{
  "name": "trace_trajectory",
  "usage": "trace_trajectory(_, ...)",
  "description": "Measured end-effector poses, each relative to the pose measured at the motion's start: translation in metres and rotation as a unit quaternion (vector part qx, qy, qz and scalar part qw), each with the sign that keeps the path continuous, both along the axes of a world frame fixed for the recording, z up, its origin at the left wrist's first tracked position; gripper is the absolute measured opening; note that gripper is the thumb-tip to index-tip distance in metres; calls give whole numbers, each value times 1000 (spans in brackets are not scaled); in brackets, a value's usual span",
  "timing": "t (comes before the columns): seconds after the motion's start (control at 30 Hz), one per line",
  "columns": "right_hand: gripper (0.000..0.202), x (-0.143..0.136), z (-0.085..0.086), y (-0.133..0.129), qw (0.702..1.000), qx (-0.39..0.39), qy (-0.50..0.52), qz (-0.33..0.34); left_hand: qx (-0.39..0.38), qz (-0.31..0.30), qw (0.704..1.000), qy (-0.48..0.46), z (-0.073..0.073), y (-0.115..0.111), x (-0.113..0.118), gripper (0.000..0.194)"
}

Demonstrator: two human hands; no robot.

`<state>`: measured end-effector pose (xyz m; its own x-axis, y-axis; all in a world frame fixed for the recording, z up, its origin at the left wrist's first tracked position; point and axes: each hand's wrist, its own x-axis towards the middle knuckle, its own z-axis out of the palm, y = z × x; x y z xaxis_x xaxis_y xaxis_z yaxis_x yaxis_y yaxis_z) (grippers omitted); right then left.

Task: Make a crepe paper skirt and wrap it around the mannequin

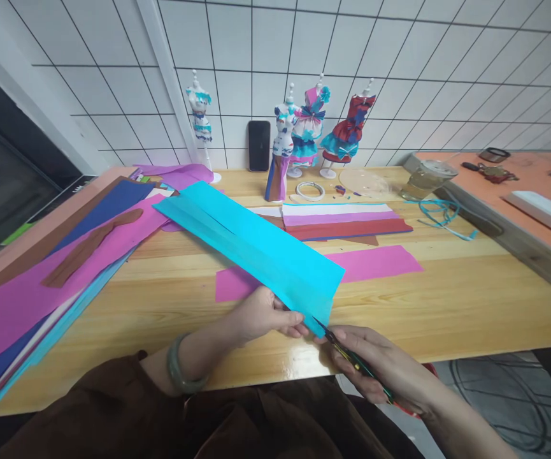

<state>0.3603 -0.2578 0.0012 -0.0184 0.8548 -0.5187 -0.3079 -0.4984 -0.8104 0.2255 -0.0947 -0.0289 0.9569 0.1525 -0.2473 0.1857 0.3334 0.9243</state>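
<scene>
My left hand (275,313) pinches the lower edge of a long turquoise sheet (265,248), which looks like crepe paper and slants up to the left above the table. In my right hand (371,357) is a pair of scissors (351,357) with dark blades and red and green on the handles. The blade tips meet the sheet's near right corner, just right of my left fingers. Part of the handles is hidden by my right hand. Beneath the turquoise sheet a pink strip (380,262) lies flat on the wooden table (428,306).
Several coloured sheets (79,255) are piled at the left. Layered white, purple and red strips (346,220) lie behind. Small dressed mannequins (346,131), a phone (258,146) and a tape roll (310,190) stand or lie near the wall. A cup (430,177) and turquoise cord (440,213) are at right.
</scene>
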Motion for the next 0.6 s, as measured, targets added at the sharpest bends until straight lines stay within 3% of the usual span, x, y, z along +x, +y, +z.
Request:
trace_trajectory(0.37, 37, -2, 1, 2, 999, 12, -32, 9, 11, -22, 1000, 6, 1, -1, 1, 32)
trace_trajectory(0.6, 38, 0, 0, 1, 998, 17, -58, 14, -9, 7, 1000, 12, 0, -3, 1, 29)
